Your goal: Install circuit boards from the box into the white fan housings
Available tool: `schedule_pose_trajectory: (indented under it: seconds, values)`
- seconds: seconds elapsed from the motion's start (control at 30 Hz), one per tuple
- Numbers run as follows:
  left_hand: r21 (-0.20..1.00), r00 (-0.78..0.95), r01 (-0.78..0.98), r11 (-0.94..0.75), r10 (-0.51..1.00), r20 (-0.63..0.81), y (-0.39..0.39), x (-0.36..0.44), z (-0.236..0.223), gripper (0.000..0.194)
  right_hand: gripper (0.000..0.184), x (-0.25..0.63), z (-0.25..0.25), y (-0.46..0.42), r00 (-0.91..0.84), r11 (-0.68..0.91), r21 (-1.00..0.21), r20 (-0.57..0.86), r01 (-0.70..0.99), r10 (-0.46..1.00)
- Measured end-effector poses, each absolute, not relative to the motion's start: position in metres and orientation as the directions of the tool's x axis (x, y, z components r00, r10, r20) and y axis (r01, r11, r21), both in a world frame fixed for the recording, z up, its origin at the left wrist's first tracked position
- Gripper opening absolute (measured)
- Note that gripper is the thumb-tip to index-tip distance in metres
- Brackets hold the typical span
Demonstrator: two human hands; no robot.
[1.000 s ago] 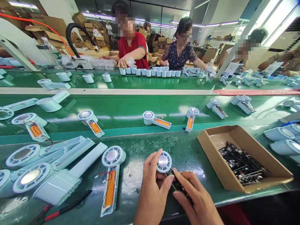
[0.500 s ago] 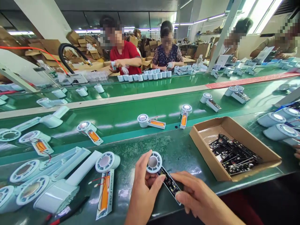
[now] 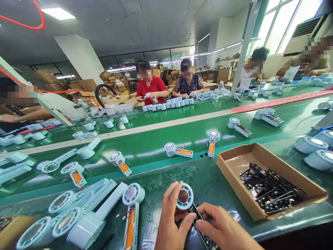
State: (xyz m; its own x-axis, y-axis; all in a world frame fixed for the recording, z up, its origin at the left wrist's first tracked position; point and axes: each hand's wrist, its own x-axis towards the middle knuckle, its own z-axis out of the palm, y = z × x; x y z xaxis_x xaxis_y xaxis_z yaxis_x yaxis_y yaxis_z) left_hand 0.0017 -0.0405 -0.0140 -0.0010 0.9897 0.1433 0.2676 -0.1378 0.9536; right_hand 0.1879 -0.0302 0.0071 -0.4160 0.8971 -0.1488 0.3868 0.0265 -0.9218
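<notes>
In front of me is a light-blue handheld fan (image 3: 189, 187) with a round slotted head. My left hand (image 3: 171, 222) is closed around it, fingers behind the head and thumb on the upper handle. A black circuit board (image 3: 208, 242) lies along the open handle, its lower end cut off by the frame. My right hand (image 3: 221, 224) grips the handle from the right, thumb and fingertips on the board near the left thumb. Left of my hands lies another fan (image 3: 141, 195), its handle showing an orange battery (image 3: 130, 225) and loose thin wires.
A cardboard box (image 3: 243, 205) of loose circuit boards stands to the right. Several fan bodies (image 3: 84, 227) crowd the left. Beyond the bench edge, a green conveyor belt (image 3: 151, 144) carries more fans. Several people work across it, among them one in a red shirt (image 3: 156, 88).
The view has tilted up, so the scene sits lower in it. My right hand has moved up the handle from the board's lower end towards the fan head. My left hand keeps its hold.
</notes>
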Motion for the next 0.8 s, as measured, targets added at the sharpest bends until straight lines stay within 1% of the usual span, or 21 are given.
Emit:
schedule_pose_trajectory:
  seconds: [0.13, 0.2, 0.27, 0.33, 0.43, 0.5, 0.57, 0.63, 0.7, 0.8]
  values:
    - [0.935, 0.112, 0.282, -0.217, 0.975, 0.193, -0.033, -0.001, -0.008, 0.061, 0.058, 0.190, 0.004, -0.024, -0.488, 0.074, -0.985, -0.013, 0.158, 0.873]
    - [0.923, 0.160, 0.301, -0.239, 0.967, 0.198, -0.028, -0.001, -0.005, 0.064, 0.065, 0.191, 0.004, -0.022, -0.497, 0.056, -0.994, 0.002, 0.094, 0.868]
    - [0.915, 0.181, 0.331, -0.230, 0.967, 0.177, -0.023, -0.003, -0.005, 0.066, 0.065, 0.193, 0.002, -0.021, -0.526, 0.000, -0.999, -0.023, 0.043, 0.850]
    - [0.909, 0.191, 0.356, -0.219, 0.969, 0.158, -0.020, -0.005, -0.007, 0.067, 0.060, 0.193, -0.001, -0.021, -0.542, -0.082, -0.996, -0.079, 0.019, 0.837]
    - [0.890, 0.207, 0.386, -0.243, 0.963, 0.173, -0.017, -0.009, -0.011, 0.064, 0.054, 0.194, -0.007, -0.021, -0.516, -0.172, -0.985, -0.148, 0.002, 0.843]
    - [0.875, 0.221, 0.401, -0.271, 0.956, 0.194, -0.016, -0.011, -0.013, 0.060, 0.056, 0.194, -0.011, -0.021, -0.512, -0.177, -0.983, -0.127, -0.050, 0.849]
    - [0.868, 0.244, 0.405, -0.288, 0.949, 0.201, -0.016, -0.011, -0.015, 0.059, 0.060, 0.193, -0.014, -0.021, -0.524, -0.151, -0.982, -0.071, -0.112, 0.849]
    - [0.872, 0.266, 0.400, -0.282, 0.946, 0.185, -0.017, -0.011, -0.016, 0.061, 0.062, 0.191, -0.015, -0.020, -0.513, -0.112, -0.986, -0.032, -0.125, 0.858]
    - [0.888, 0.278, 0.384, -0.252, 0.949, 0.149, -0.020, -0.012, -0.015, 0.063, 0.063, 0.189, -0.017, -0.020, -0.481, -0.103, -0.991, -0.050, -0.086, 0.875]
    - [0.927, 0.323, 0.311, -0.209, 0.941, 0.104, -0.015, -0.019, -0.002, 0.063, 0.061, 0.187, -0.022, -0.021, -0.461, -0.153, -0.986, -0.106, -0.066, 0.881]
